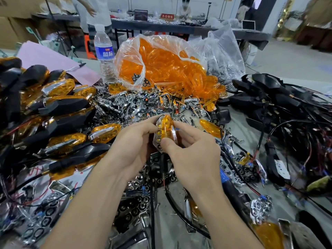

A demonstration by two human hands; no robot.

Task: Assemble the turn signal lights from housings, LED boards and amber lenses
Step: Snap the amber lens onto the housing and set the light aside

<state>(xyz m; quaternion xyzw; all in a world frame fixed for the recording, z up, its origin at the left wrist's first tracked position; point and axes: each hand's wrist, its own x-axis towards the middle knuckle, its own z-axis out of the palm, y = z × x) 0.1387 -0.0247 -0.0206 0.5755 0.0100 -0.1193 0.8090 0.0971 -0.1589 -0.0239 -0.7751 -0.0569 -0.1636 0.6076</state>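
Observation:
At the centre of the table both hands hold one turn signal light (164,131): an amber lens over a chrome reflector with LED spots showing along its left edge. My left hand (133,144) grips it from the left, fingertips on its upper end. My right hand (188,150) pinches it from the right, thumb on its lower end and forefinger on its top. A black wire hangs down from the part between my wrists. A loose amber lens (209,127) lies just right of my hands.
Finished lights with black housings (59,112) are piled at the left. A plastic bag of amber lenses (161,63) and a water bottle (104,51) stand behind. Chrome reflectors (125,103) litter the middle. Black housings with wires (280,105) heap up at the right.

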